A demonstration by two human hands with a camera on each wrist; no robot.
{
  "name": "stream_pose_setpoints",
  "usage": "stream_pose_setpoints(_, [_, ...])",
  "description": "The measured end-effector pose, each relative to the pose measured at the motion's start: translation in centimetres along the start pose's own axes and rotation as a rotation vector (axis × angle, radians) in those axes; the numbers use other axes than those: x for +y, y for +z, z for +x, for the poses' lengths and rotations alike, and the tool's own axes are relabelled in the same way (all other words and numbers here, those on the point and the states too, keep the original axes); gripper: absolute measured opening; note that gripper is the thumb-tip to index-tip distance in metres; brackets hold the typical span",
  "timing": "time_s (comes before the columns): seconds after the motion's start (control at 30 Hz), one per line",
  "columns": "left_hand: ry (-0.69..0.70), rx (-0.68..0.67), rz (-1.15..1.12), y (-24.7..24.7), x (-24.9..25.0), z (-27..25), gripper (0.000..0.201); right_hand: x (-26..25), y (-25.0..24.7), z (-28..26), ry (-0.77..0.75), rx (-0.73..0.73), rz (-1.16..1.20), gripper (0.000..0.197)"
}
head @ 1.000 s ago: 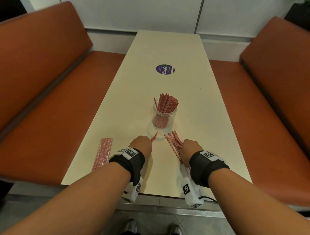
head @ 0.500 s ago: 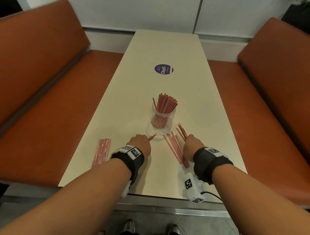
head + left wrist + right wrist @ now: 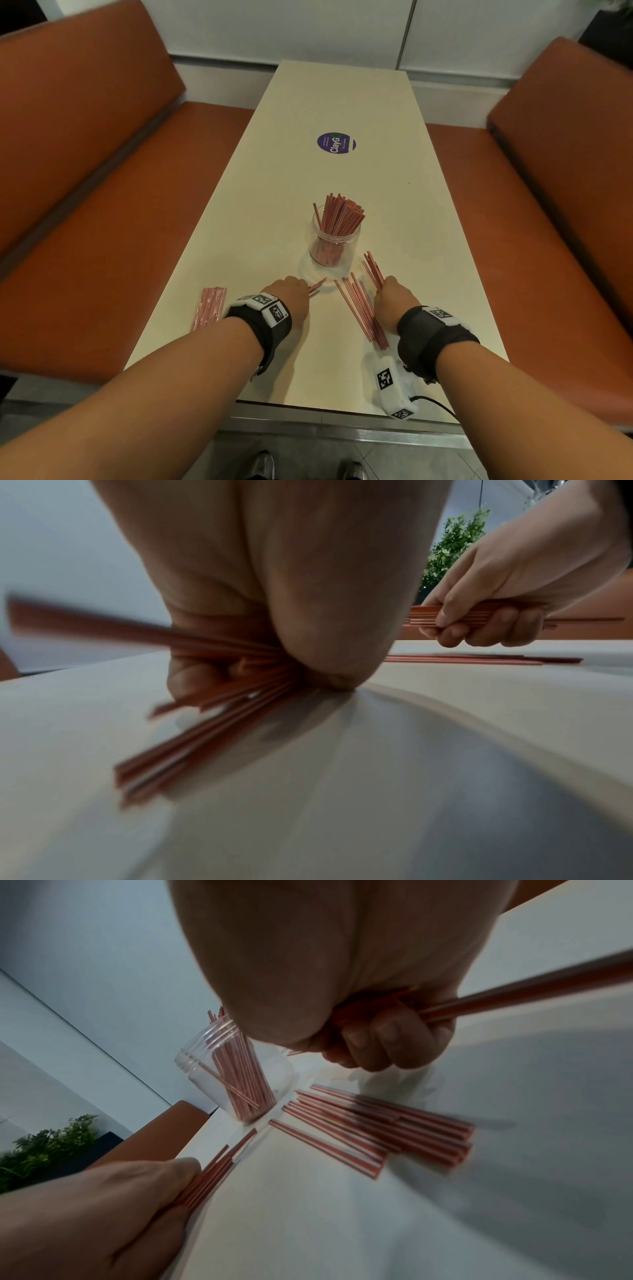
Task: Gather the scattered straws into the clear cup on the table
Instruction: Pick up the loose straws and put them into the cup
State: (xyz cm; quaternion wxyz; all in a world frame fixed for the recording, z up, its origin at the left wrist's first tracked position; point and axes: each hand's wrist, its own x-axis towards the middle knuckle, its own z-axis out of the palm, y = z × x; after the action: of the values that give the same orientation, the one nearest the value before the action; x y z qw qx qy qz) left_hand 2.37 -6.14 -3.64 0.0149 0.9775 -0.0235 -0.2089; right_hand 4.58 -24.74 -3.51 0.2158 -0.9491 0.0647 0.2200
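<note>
Straws are being gripped in the right hand at five o'clock of the cup. More straws are being clutched by the left hand at seven o'clock.

Both forearms reach forward, side by side, wrists low over the bench. Left hand knuckles up, fingers curled around a bundle of straws, heel of the hand touching the bench. Right hand also fisted, fingers wrapped round its own bundle, held just off the surface.
</note>
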Motion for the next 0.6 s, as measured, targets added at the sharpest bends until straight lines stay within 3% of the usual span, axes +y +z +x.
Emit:
stream_pose_setpoints(0.27, [0.084, 0.003, 0.065, 0.2, 0.4, -0.7, 0.032, 0.0, -0.3, 0.4, -0.001, 0.005, 0.031, 0.028])
stream_pose_setpoints(0.37, [0.153, 0.011, -0.020, -0.9, 0.4, -1.5, 0.028, 0.2, -0.6, 0.8, -0.007, 0.015, 0.068, 0.028])
stream_pose_setpoints(0.5, [0.303, 0.196, -0.496, -4.4, 0.6, -2.8, 0.020, 0.7, -1.2, 1.4, -0.004, 0.044, 0.119, 0.027])
stream_pose_setpoints(0.6, [0.310, 0.327, -0.997, -7.8, 0.7, -1.3, 0.012, 0.7, -1.8, 1.6, 0.001, 0.072, 0.165, 0.026])
